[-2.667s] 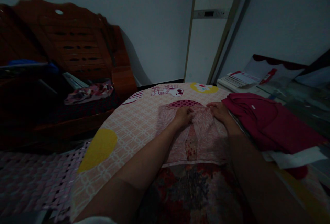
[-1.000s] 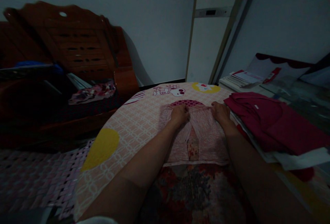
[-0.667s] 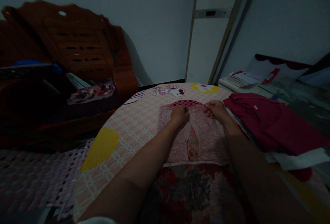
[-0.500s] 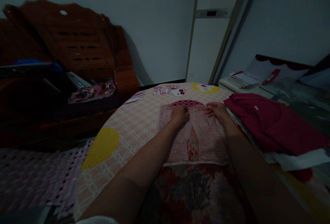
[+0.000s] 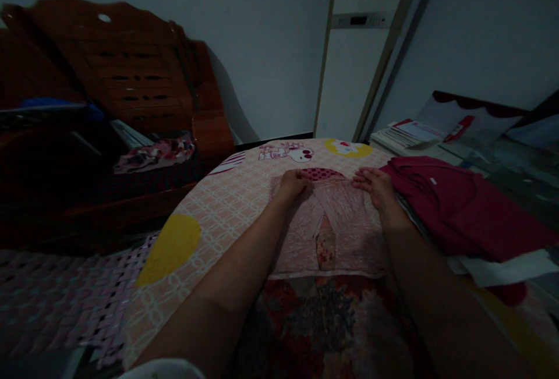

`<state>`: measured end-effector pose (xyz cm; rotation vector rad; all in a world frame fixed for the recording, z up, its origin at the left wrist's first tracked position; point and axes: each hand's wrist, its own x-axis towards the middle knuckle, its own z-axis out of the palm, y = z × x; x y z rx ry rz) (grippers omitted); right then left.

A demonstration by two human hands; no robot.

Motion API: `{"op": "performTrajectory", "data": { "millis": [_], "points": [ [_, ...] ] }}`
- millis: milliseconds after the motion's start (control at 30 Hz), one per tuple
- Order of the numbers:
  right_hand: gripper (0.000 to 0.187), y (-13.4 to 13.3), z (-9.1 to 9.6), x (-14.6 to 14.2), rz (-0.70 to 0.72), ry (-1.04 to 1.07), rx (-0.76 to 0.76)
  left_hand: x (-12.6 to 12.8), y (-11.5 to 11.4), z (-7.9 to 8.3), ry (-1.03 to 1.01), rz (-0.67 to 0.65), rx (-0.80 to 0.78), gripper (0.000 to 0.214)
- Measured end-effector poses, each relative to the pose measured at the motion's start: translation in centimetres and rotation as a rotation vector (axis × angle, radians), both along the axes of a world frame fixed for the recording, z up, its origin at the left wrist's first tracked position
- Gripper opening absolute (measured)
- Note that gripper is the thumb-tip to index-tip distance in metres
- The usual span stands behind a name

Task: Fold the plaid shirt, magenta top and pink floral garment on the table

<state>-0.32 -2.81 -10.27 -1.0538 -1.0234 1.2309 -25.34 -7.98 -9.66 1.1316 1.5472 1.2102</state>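
Observation:
A pale pink patterned garment (image 5: 345, 227) lies flat on a pink checked bedsheet (image 5: 227, 210) with yellow circles. My left hand (image 5: 293, 182) rests on the garment's far left corner with its fingers curled on the cloth. My right hand (image 5: 376, 186) lies on the far right corner, fingers stretched out and pressing flat. A dark floral cloth (image 5: 323, 321) lies nearest me under the garment's near edge.
A dark red garment (image 5: 458, 204) is piled on white cloth at the right. Papers (image 5: 406, 133) lie beyond it. A wooden bench (image 5: 131, 88) with floral cloth (image 5: 152, 155) stands at the left, and a door (image 5: 353, 64) is straight ahead.
Both hands have slid apart along the garment's far edge, the left toward the left corner and the right toward the right. The middle of the cloth lies smoother.

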Motion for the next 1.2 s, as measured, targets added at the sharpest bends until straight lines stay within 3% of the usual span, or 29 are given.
{"op": "performTrajectory", "data": {
  "millis": [100, 233, 333, 467, 567, 767, 933, 1000, 1133, 1200],
  "points": [
    [0.007, 0.0, -0.1, 0.2, 0.097, -0.04, -0.021, -1.7, 0.3, 0.2, -0.139, 0.022, -0.007, 0.006],
    [0.008, -0.4, 0.0, -0.3, 0.126, -0.117, -0.073, -2.9, 0.2, 0.3, -0.205, 0.03, -0.07, 0.014],
    [0.005, -0.4, 0.1, -0.3, 0.003, -0.093, -0.024, -3.8, 0.1, 0.8, -0.41, 0.065, 0.016, 0.008],
    [0.005, 0.0, -0.1, 0.5, -0.194, -0.066, -0.013, -6.6, -0.2, 1.9, -0.586, 0.24, 0.164, 0.01],
    [0.006, 0.2, -0.2, 0.8, -0.227, -0.082, -0.024, -8.8, -0.5, 2.2, -0.596, 0.301, 0.147, 0.011],
    [0.01, -0.3, 0.3, 0.3, -0.055, -0.055, 0.015, -9.2, -0.9, 1.6, -0.494, -0.011, -0.008, 0.003],
    [0.005, -0.7, 0.4, -0.2, 0.074, -0.127, -0.094, -8.1, -0.4, 0.2, -0.349, 0.131, 0.01, 0.009],
    [0.004, -0.6, 0.2, -0.1, 0.045, -0.115, -0.083, -8.1, -0.4, 0.0, -0.35, 0.108, 0.02, 0.008],
    [0.006, 0.0, -0.4, 0.7, -0.175, -0.122, -0.049, -8.4, -0.6, 0.2, -0.369, 0.092, -0.008, 0.005],
    [0.008, 0.2, -0.7, 1.1, -0.22, -0.181, -0.027, -8.5, -0.5, 0.3, -0.392, 0.102, -0.016, 0.006]
  ]
}}
